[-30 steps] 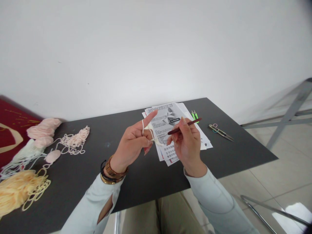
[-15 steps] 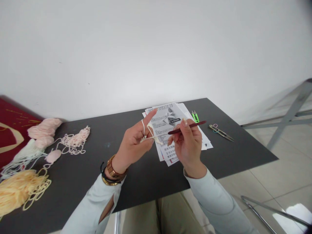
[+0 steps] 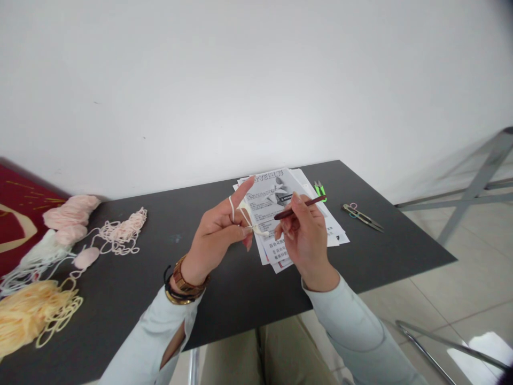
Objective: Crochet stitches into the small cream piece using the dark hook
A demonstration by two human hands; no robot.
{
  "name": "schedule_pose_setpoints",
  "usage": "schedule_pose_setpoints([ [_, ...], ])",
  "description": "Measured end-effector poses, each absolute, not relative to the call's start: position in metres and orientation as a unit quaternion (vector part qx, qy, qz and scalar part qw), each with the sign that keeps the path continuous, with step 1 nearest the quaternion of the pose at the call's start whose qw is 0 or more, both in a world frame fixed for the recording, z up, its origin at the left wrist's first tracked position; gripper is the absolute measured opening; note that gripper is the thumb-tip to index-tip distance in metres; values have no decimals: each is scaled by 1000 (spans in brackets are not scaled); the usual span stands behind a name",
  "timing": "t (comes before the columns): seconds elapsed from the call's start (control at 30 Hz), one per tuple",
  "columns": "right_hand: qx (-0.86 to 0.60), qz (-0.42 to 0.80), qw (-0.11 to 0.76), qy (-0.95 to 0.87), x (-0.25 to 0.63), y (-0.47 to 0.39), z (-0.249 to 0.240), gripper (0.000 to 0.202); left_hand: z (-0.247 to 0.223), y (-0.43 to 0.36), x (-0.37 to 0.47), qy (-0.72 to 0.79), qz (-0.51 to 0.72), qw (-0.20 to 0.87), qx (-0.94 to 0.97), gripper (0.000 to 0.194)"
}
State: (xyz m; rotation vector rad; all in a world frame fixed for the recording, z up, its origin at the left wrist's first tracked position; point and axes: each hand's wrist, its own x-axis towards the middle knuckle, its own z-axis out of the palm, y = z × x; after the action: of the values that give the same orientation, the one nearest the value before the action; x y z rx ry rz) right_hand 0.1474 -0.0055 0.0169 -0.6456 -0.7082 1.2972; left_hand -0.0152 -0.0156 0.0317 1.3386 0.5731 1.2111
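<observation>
My left hand [image 3: 218,235] pinches a small piece of cream yarn [image 3: 261,232] between thumb and fingers. A strand of the yarn loops round its raised index finger. In my right hand [image 3: 306,238] is a crochet hook with a dark red handle [image 3: 285,214], gripped like a pen. The hook's thin tip points at the yarn by my left fingertips; whether it sits in a loop is too small to tell. Beneath both hands lie printed sheets [image 3: 272,248] with pictures and text.
Green thread snips [image 3: 319,189] lie beside the sheets, and metal snips [image 3: 363,218] farther right. Pink yarn [image 3: 72,211], white yarn [image 3: 40,256] and yellow yarn [image 3: 28,315] lie at the left, by a red bag [image 3: 18,214]. The dark table [image 3: 160,289] meets a white wall.
The right hand and hook have shifted slightly left and down, the handle's far end drawing in. My left hand has lowered a little, still pinching the yarn.
</observation>
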Motion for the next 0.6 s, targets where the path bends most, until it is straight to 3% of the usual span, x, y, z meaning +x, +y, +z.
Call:
schedule_pose_setpoints([
  [0.27, -304, 713, 584, -241, 146, 3, 12, 35, 33, -16, -12, 243, 522, 597, 559, 71],
  [0.6, -229, 565, 721, -330, 146, -11, 18, 30, 38, -17, -11, 256, 515, 656, 489, 82],
])
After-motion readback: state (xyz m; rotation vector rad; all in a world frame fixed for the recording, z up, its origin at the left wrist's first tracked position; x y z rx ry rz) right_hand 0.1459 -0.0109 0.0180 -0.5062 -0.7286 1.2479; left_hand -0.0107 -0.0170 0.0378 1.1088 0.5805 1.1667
